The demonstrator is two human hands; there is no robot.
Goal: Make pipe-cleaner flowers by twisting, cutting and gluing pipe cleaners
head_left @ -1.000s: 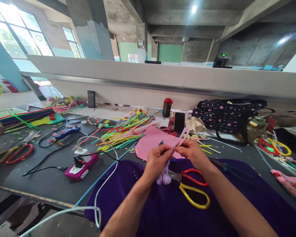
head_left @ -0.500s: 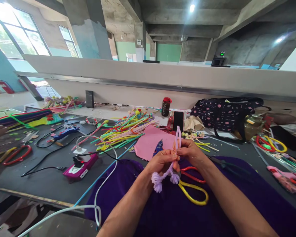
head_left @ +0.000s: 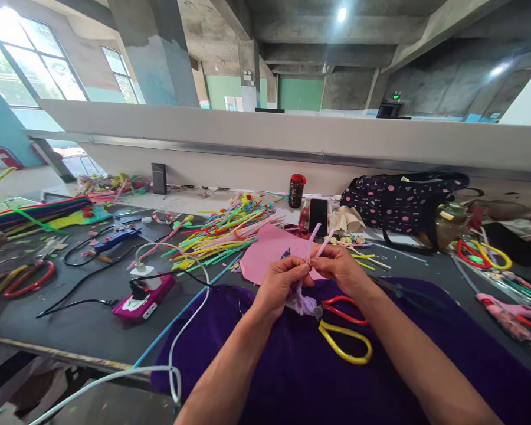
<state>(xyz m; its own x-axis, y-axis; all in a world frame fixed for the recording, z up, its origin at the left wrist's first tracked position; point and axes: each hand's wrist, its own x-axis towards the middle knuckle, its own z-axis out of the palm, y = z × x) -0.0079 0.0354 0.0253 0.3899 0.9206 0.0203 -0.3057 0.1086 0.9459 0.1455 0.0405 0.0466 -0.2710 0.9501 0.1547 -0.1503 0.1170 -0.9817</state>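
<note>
Lilac piece: fuzzy stems [head_left: 304, 304] held above the near-centre purple cloth [head_left: 292, 372]; two ends point up, fluffy part hangs below my fingers.
Left hand: mine [head_left: 278, 284], thumb and fingertips pinching the piece at its middle.
Right hand: mine [head_left: 344, 270], just beside the left, fingers closed on the upright stems.
Scissors: red-and-yellow-handled pair [head_left: 354, 360] on the cloth, handles to the right of the fluffy part.
Beyond hands: pink sheet [head_left: 259, 254]; left of it, multicoloured stems [head_left: 230, 233].
Far side: red-lidded bottle [head_left: 296, 193], phone [head_left: 318, 217], patterned bag [head_left: 393, 203] at right.
Left: magenta power strip [head_left: 144, 302] on dark tabletop [head_left: 84, 330].
</note>
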